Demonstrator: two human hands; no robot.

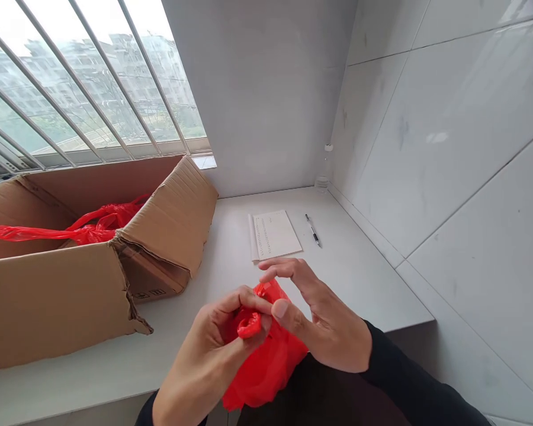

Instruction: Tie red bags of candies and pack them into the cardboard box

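A red plastic bag (264, 373) hangs in front of me at the counter's front edge. My left hand (222, 343) is closed around its gathered top, and a twisted loop of red plastic pokes out between thumb and fingers. Close beside it, my right hand (320, 316) has its fingers spread and holds nothing I can see. The right thumb tip is at the left fingertips, touching or nearly so. What the bag contains is hidden.
On the left of the white counter (355, 278) stands an open cardboard box (48, 302) with red plastic bags (98, 228) inside. A notebook (278, 234), a pen (313, 231) and a clear bottle (323, 174) are farther back. Tiled wall on the right, barred window at upper left.
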